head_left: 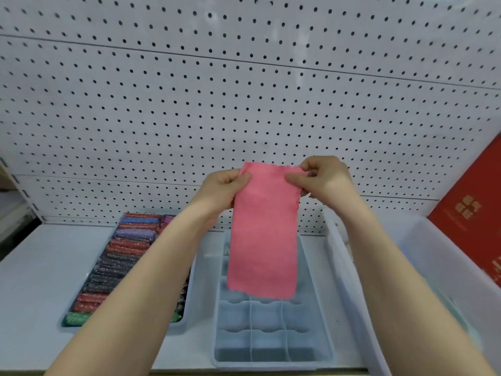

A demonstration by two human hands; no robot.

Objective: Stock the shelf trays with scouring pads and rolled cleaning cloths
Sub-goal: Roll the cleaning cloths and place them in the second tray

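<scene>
**Pink cloth held open, ready to be rolled for the divided tray**

The pink cleaning cloth [263, 232] hung as a flat strip in the air above the divided tray [322, 316], well clear of the shelf [40, 267]. The left hand [225, 188] pinched its upper left corner between thumb and curled fingers, and the right hand [325, 177] pinched the upper right corner the same way. The lower edge dangled free just over the tray's small compartments, none of which visibly held a cloth, though those behind the cloth were hidden.

To the left, a second tray [189, 280] was already packed with rows of glittery scouring pads [122, 256] in red, blue, purple, dark and green, so that part of the job looked largely done. A clear plastic bin [423, 267] stood at the right, with a red box [471, 213] leaning behind it against the pegboard [244, 90].

The step in hand appeared to be shaping this cloth into a roll. It would have gone best with the top edge kept level and taut, so the strip hung straight. Thin, limp fabric of this kind tends to skew, so winding tightly from one short end with the side edges aligned should have given an even cylinder. The roll needed to be narrow enough for one compartment and set in with its loose end tucked down, or it would likely have sprung open.
</scene>
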